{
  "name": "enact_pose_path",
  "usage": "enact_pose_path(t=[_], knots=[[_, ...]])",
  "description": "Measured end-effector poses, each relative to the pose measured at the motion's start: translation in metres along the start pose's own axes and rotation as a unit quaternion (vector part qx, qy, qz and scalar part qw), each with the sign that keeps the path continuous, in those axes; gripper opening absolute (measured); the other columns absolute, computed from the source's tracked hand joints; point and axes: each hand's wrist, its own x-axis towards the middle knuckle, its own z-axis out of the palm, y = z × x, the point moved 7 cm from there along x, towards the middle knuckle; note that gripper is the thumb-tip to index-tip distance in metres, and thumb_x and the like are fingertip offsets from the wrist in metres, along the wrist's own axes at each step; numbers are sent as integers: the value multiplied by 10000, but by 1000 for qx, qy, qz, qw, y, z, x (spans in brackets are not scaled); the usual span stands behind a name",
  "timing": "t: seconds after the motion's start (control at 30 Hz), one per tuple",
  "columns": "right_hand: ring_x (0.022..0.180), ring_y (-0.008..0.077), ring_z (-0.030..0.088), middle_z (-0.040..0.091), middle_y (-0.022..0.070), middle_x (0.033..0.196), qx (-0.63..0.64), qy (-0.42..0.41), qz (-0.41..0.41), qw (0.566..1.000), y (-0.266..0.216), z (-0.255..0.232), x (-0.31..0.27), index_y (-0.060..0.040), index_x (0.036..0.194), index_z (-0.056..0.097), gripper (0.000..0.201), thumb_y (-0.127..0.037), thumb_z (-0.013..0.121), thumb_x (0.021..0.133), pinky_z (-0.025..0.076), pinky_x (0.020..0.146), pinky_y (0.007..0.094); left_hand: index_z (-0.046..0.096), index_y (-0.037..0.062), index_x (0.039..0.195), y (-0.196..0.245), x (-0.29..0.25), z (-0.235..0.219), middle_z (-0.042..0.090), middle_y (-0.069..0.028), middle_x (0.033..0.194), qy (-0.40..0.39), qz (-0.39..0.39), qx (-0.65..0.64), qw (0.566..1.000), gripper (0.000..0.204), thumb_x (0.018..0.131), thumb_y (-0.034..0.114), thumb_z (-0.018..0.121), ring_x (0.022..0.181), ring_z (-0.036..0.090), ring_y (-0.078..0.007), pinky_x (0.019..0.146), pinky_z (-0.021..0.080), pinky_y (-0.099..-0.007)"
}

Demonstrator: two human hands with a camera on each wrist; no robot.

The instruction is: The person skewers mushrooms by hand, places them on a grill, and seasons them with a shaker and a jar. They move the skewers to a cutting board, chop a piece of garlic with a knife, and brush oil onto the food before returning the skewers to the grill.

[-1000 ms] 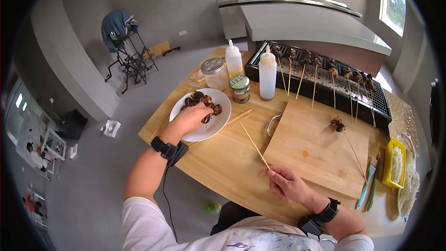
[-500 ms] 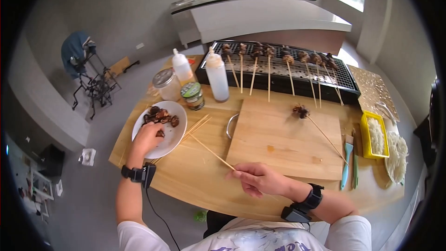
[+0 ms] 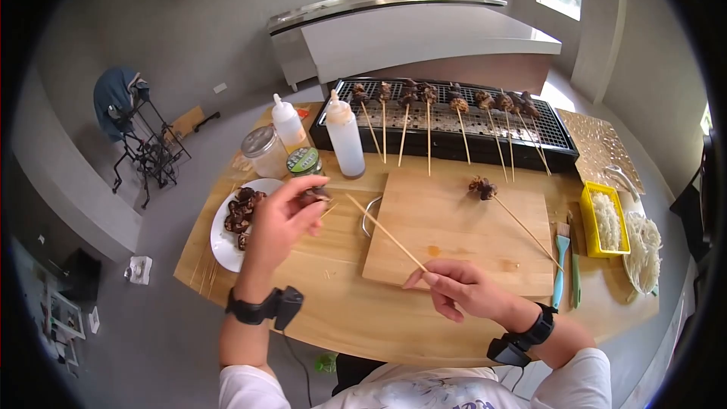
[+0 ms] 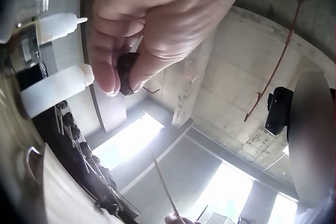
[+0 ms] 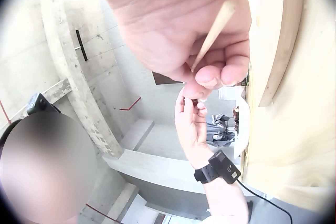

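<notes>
My left hand (image 3: 279, 220) pinches a dark brown mushroom (image 4: 126, 73) between thumb and fingers, held up over the table just right of the white plate (image 3: 224, 248). Several more mushrooms (image 3: 238, 216) lie on that plate. Lower right, my right hand (image 3: 468, 288) grips a bare wooden skewer (image 3: 388, 233) near its lower end, its tip slanting up and left toward the left hand. Tip and mushroom are apart. Beyond the right hand, a skewer with dark mushrooms (image 3: 482, 188) at its top lies across the wooden cutting board (image 3: 432, 216).
Along the back stands a black grill (image 3: 447, 136) with several loaded skewers. Two squeeze bottles (image 3: 347, 144), a lidded jar (image 3: 263, 151) and a green-topped can (image 3: 304, 161) stand behind the left hand. Rightward are a blue brush (image 3: 561, 261) and a yellow basket (image 3: 606, 220) of white strands.
My left hand has lifted off the plate and moved right with a mushroom in its fingers. The right hand keeps hold of the skewer. The head view has swung to the right.
</notes>
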Motion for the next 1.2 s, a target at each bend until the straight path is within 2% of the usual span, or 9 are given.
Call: enact_pose_path(t=[0.1, 0.23, 0.27, 0.5, 0.57, 0.7, 0.9, 1.07, 1.2], knots=[[382, 47, 371, 404, -25, 452, 5, 31, -3, 1000, 3, -9, -13, -34, 1084, 547, 328, -270, 346, 978, 311, 417, 197, 502, 4, 1169, -16, 19, 37, 559, -30, 838, -68, -47, -87, 993, 334, 841, 26, 560, 656, 564, -78, 571, 488, -211], [380, 45, 373, 396, -30, 450, 1, 47, 8, 999, 13, -17, -26, -24, 1069, 557, 335, -270, 346, 979, 303, 412, 194, 451, -7, 1218, -51, 22, 66, 561, -53, 934, -136, -84, -182, 970, 408, 826, 30, 559, 770, 585, -115, 667, 508, -244], [381, 45, 373, 394, -32, 451, 6, 48, 11, 999, 16, -19, -28, -25, 1072, 557, 334, -268, 347, 979, 300, 411, 196, 438, -16, 1232, -55, 20, 68, 546, -61, 959, -137, -96, -164, 972, 422, 828, 13, 556, 797, 591, -131, 702, 514, -249], [400, 46, 352, 372, -38, 468, 25, 68, 61, 996, 20, -24, -34, -47, 1086, 565, 310, -263, 372, 974, 294, 421, 200, 444, -12, 1226, -57, 23, 71, 566, -74, 1004, -117, -84, -140, 980, 405, 834, -15, 548, 817, 598, -134, 724, 507, -248], [411, 44, 351, 366, -39, 476, 13, 81, 68, 994, 27, -25, -32, -51, 1079, 573, 307, -264, 380, 972, 295, 425, 200, 448, -6, 1218, -56, 23, 68, 566, -78, 1013, -98, -52, -89, 990, 392, 838, -29, 543, 824, 600, -135, 727, 506, -249], [438, 43, 353, 357, -40, 498, -16, 119, 74, 990, 29, -26, -29, -54, 1062, 591, 299, -262, 399, 966, 305, 436, 202, 449, 2, 1212, -67, 17, 67, 567, -78, 1012, -96, -68, -122, 986, 384, 841, -41, 536, 830, 599, -136, 734, 507, -253], [447, 43, 356, 359, -38, 505, -21, 135, 91, 986, 29, -28, -30, -53, 1063, 591, 285, -247, 407, 963, 311, 439, 205, 462, 1, 1173, -56, 12, 70, 574, -79, 1002, -75, -32, -109, 991, 354, 835, -47, 554, 843, 600, -140, 753, 508, -257], [444, 42, 354, 363, -37, 503, -29, 131, 87, 987, 28, -24, -30, -56, 1059, 592, 285, -249, 405, 964, 306, 435, 204, 471, -5, 1150, -56, 10, 67, 580, -71, 985, -52, 16, 9, 998, 338, 829, -58, 561, 850, 595, -126, 771, 505, -253], [439, 42, 349, 363, -37, 499, -27, 125, 91, 988, 29, -22, -29, -57, 1058, 591, 285, -252, 405, 964, 303, 431, 204, 478, -8, 1143, -52, 10, 65, 584, -66, 967, -33, 37, 27, 998, 331, 828, -65, 559, 846, 595, -119, 771, 504, -251]])
